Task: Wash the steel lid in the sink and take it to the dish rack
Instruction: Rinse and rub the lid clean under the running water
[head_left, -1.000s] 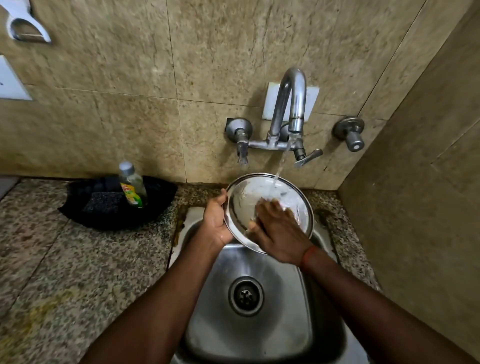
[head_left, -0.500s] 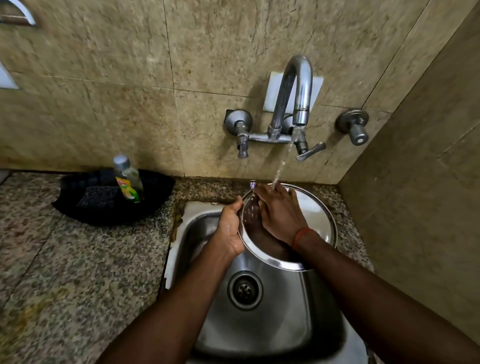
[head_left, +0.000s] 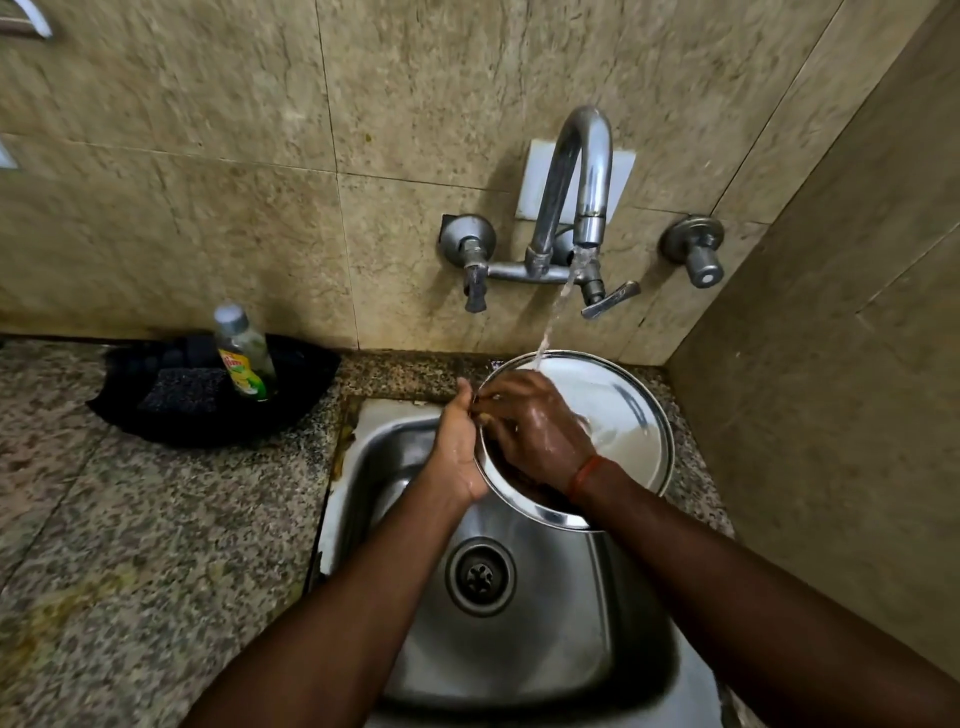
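Note:
The round steel lid (head_left: 631, 421) is held over the back of the steel sink (head_left: 524, 649), its face turned up toward me under the running water. My left hand (head_left: 457, 449) grips the lid's left rim. My right hand (head_left: 535, 431) lies flat on the lid's face near its left side, fingers reaching the left rim, wet. Water from the curved tap (head_left: 582, 171) falls onto the lid's far edge. My right hand hides the lid's lower left part.
A dish soap bottle (head_left: 243, 353) and a dark scrub pad (head_left: 182, 387) sit in a black tray (head_left: 306, 384) on the granite counter (head_left: 130, 545) to the left. Tiled walls close in behind and on the right. The drain (head_left: 480, 577) lies below the lid.
The lid tipped from facing me to lying flatter and shifted right under the stream. My right hand slid across its face from the middle toward the left rim.

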